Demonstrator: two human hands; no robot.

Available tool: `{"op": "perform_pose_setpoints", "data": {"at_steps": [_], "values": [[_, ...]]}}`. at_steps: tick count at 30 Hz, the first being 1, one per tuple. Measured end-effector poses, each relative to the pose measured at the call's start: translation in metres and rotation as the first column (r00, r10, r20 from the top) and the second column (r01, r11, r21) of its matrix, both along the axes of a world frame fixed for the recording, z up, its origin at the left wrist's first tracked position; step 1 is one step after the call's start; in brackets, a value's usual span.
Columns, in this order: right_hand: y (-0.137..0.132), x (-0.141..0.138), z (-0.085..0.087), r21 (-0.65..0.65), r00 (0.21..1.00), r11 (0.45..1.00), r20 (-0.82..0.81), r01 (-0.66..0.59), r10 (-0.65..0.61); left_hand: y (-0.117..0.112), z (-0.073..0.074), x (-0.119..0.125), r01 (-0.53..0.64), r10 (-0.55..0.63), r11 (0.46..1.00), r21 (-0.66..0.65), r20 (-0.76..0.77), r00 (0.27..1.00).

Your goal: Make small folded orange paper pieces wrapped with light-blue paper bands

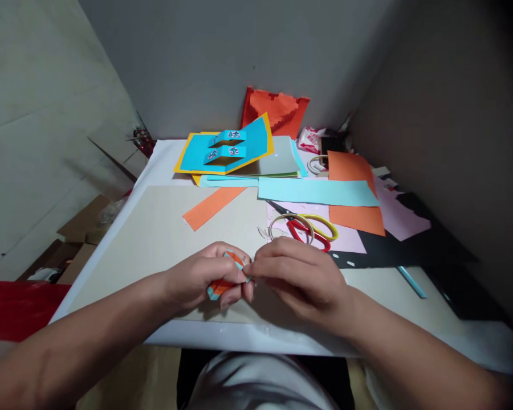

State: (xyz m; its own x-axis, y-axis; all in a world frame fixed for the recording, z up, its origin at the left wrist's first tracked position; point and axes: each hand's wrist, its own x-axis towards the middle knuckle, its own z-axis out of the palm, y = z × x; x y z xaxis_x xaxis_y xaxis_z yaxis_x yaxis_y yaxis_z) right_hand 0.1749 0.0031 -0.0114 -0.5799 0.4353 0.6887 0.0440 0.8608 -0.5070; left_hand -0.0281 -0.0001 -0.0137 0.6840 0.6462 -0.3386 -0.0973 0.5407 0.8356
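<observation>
A small folded piece of orange and light-blue paper is sitting pinched between the left hand and the right hand. Its orange face is showing between the fingers, and a blue corner is poking out at the lower end

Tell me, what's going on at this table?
A person is pinching a small folded piece of orange and blue paper between the left hand and right hand, above a beige board. Red-and-yellow-handled scissors lie on pink paper beyond the right hand. A blue pop-up card sits further back.
</observation>
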Motion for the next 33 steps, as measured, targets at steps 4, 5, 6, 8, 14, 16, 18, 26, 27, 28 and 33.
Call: {"op": "perform_pose_setpoints", "data": {"at_steps": [4, 5, 6, 8, 14, 16, 18, 26, 27, 28, 33], "values": [[-0.0003, -0.0003, -0.0020, 0.006, 1.000, 1.000, 0.003, 0.006, -0.006, 0.0006, -0.0011, 0.0007, 0.036, -0.035, 0.999, -0.006, 0.014, 0.999], [-0.0005, -0.0003, -0.0027, 0.012, 1.000, 1.000, 0.005, 0.007, -0.007, 0.0007, -0.0016, 0.0008, 0.043, -0.043, 0.999, -0.006, 0.014, 0.999], [-0.0008, -0.0004, -0.0035, 0.022, 1.000, 1.000, 0.007, 0.009, -0.009, 0.0008, -0.0022, 0.0009, 0.049, -0.049, 0.999, -0.007, 0.010, 0.999], [-0.0011, -0.0005, -0.0051, 0.038, 1.000, 0.999, 0.018, 0.014, -0.015, 0.0009, -0.0033, 0.0011, 0.051, -0.051, 0.999, -0.012, -0.001, 0.999], [-0.0013, -0.0009, -0.0077, 0.081, 0.998, 0.996, 0.058, 0.030, -0.035, 0.0005, -0.0065, 0.0009, 0.045, -0.045, 0.999, -0.014, 0.003, 0.999], [-0.0020, -0.0009, -0.0075, 0.086, 0.997, 0.996, 0.067, 0.036, -0.042, 0.0009, -0.0075, 0.0008, 0.044, -0.043, 0.999, -0.013, 0.015, 0.999], [-0.0029, -0.0009, -0.0074, 0.092, 0.996, 0.995, 0.072, 0.039, -0.046, 0.0016, -0.0086, 0.0006, 0.046, -0.046, 0.999, -0.017, 0.017, 0.999], [-0.0011, -0.0002, -0.0076, 0.002, 0.996, 0.998, 0.070, 0.063, -0.063, 0.0029, -0.0095, 0.0018, 0.003, -0.003, 1.000, 0.030, 0.008, 1.000], [-0.0007, -0.0002, -0.0074, -0.015, 0.995, 0.998, 0.068, 0.068, -0.067, 0.0030, -0.0091, 0.0024, -0.010, 0.010, 1.000, 0.024, -0.004, 1.000], [-0.0004, -0.0003, -0.0072, -0.031, 0.995, 0.997, 0.065, 0.072, -0.070, 0.0032, -0.0086, 0.0031, -0.020, 0.020, 1.000, 0.008, -0.018, 1.000], [-0.0008, -0.0014, -0.0080, -0.088, 0.994, 0.992, 0.063, 0.093, -0.087, 0.0054, -0.0082, 0.0062, -0.043, 0.037, 0.997, -0.056, -0.100, 0.994]]}}
